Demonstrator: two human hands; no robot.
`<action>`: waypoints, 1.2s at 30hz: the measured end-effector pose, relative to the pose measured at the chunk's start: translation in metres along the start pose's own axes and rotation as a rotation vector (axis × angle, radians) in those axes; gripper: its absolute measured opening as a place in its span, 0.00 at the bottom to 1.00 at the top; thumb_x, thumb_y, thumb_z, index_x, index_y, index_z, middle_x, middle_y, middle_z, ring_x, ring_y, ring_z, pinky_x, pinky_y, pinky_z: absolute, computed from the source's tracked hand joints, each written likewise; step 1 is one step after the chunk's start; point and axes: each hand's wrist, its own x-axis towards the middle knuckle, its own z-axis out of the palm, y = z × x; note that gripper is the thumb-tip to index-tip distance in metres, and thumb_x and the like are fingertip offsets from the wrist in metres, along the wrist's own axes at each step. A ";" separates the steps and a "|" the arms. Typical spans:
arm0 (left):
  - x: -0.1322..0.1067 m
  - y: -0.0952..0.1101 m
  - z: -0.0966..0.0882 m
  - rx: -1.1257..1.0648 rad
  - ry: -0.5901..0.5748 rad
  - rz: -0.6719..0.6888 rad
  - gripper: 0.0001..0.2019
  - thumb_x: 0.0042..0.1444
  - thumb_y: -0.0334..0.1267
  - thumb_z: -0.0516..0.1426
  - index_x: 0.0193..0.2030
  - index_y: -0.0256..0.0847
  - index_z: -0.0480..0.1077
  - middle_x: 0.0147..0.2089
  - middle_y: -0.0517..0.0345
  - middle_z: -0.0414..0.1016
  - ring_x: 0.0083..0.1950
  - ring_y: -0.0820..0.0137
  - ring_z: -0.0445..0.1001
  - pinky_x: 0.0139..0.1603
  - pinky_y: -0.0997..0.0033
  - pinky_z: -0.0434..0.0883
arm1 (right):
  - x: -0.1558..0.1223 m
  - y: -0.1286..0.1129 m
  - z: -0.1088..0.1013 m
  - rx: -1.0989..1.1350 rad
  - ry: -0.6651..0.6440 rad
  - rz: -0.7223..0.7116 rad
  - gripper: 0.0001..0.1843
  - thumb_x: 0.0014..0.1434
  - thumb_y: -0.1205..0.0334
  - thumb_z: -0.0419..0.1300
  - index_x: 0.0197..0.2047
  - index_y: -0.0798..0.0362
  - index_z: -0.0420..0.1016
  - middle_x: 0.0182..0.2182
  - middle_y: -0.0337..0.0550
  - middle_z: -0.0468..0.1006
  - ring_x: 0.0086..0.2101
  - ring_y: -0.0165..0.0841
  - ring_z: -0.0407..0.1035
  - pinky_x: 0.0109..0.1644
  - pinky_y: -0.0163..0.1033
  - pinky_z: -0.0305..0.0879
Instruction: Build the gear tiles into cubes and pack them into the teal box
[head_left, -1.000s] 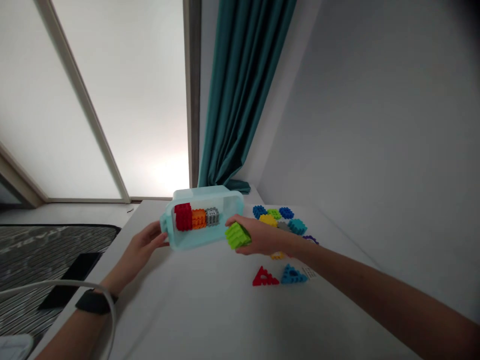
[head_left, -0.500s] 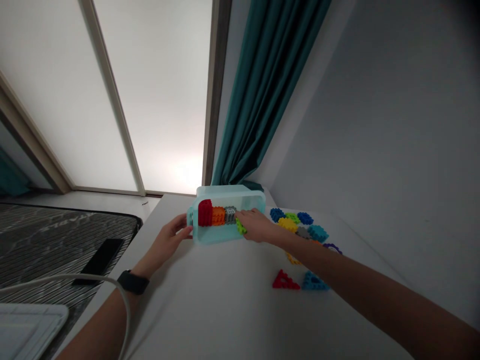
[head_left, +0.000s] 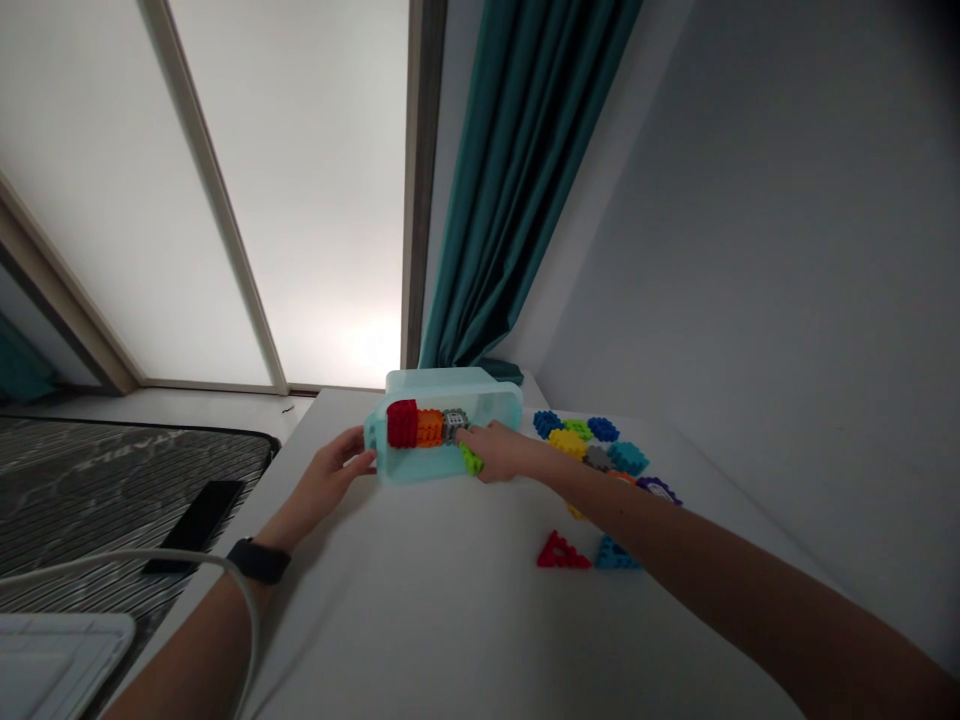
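Two hands meet at a pale aqua box (head_left: 487, 405) by the edge of the desk (head_left: 390, 610), the left hand (head_left: 330, 470) cupping its end, the right hand (head_left: 499, 450) pinching a lime-green block (head_left: 471, 460).

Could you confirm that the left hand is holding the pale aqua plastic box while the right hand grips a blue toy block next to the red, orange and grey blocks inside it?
The block is wrong: the right hand grips a lime-green toy block, not a blue one, as the head view shows.

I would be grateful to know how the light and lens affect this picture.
In the head view, a frosted panel glares brightest at its foot, the grey wall darkens toward the top corner, and wide-angle distortion tilts the panel's frame.
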 end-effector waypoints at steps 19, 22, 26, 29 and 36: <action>-0.002 0.007 -0.004 0.089 0.051 0.008 0.25 0.56 0.51 0.61 0.57 0.38 0.70 0.57 0.45 0.76 0.55 0.55 0.75 0.53 0.49 0.76 | -0.055 -0.035 0.021 0.655 0.186 -0.034 0.27 0.48 0.66 0.67 0.51 0.50 0.65 0.45 0.45 0.73 0.42 0.36 0.68 0.45 0.40 0.64; -0.004 0.010 -0.005 0.155 0.148 0.008 0.24 0.55 0.51 0.61 0.54 0.38 0.72 0.54 0.46 0.76 0.52 0.57 0.75 0.51 0.51 0.76 | -0.060 -0.036 0.027 0.721 0.215 0.000 0.27 0.48 0.66 0.67 0.50 0.49 0.64 0.42 0.42 0.73 0.40 0.35 0.68 0.43 0.39 0.64; -0.025 0.020 0.006 0.256 0.532 0.088 0.21 0.55 0.48 0.60 0.52 0.40 0.71 0.47 0.51 0.74 0.45 0.63 0.74 0.41 0.63 0.76 | -0.064 -0.038 0.034 0.810 0.227 0.060 0.27 0.49 0.63 0.67 0.51 0.49 0.62 0.38 0.39 0.72 0.36 0.33 0.67 0.39 0.37 0.64; -0.047 0.023 0.035 0.233 0.478 0.080 0.17 0.58 0.48 0.58 0.49 0.41 0.71 0.39 0.57 0.73 0.35 0.68 0.73 0.37 0.66 0.74 | -0.064 -0.042 0.036 0.855 0.261 0.110 0.26 0.51 0.61 0.66 0.52 0.48 0.61 0.37 0.38 0.72 0.35 0.33 0.67 0.37 0.37 0.65; -0.038 0.006 0.116 0.045 0.054 -0.161 0.29 0.55 0.49 0.63 0.60 0.39 0.62 0.43 0.51 0.74 0.44 0.63 0.74 0.46 0.61 0.73 | -0.055 -0.059 0.039 0.744 0.575 0.097 0.29 0.51 0.68 0.64 0.55 0.49 0.61 0.52 0.48 0.70 0.53 0.41 0.67 0.56 0.47 0.64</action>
